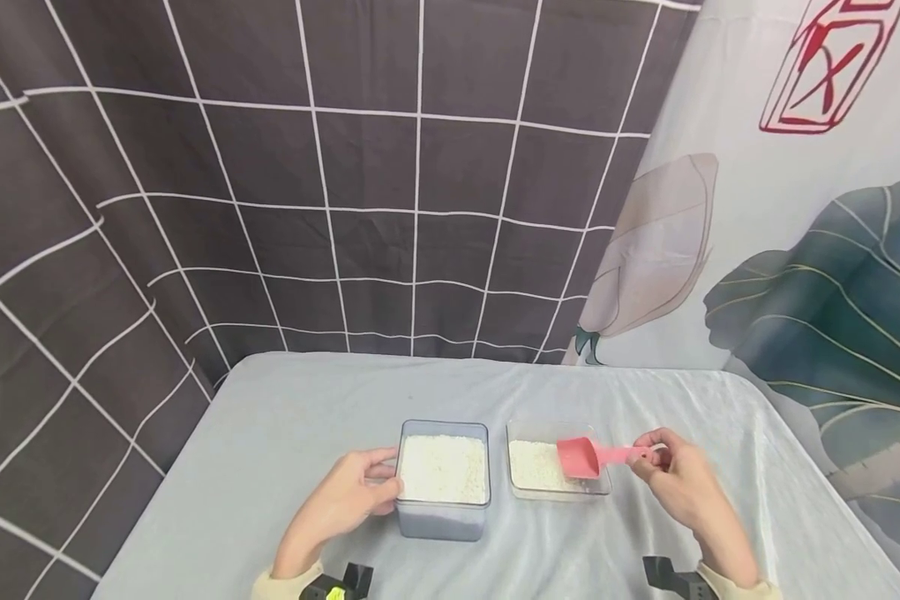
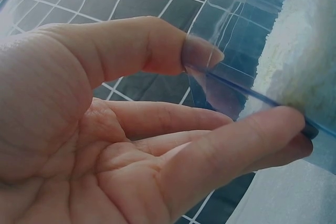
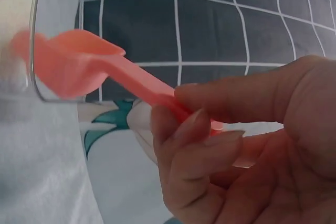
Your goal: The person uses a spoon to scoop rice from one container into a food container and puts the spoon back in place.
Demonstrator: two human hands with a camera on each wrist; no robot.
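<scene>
Near the front of the table, a bluish clear container holds white rice-like grains close to its rim. My left hand holds it at its left side, thumb and fingertips on the wall and rim. To its right, a smaller clear tub holds a lower layer of similar grains. My right hand pinches the handle of a pink scoop between thumb and fingers. The scoop's bowl overlaps the tub's right part, its pink inside showing.
A pale cloth covers the table. Behind it hangs a dark curtain with a white grid, and a white curtain with painted leaves at the right. Dark straps sit at both wrists, over cream sleeves.
</scene>
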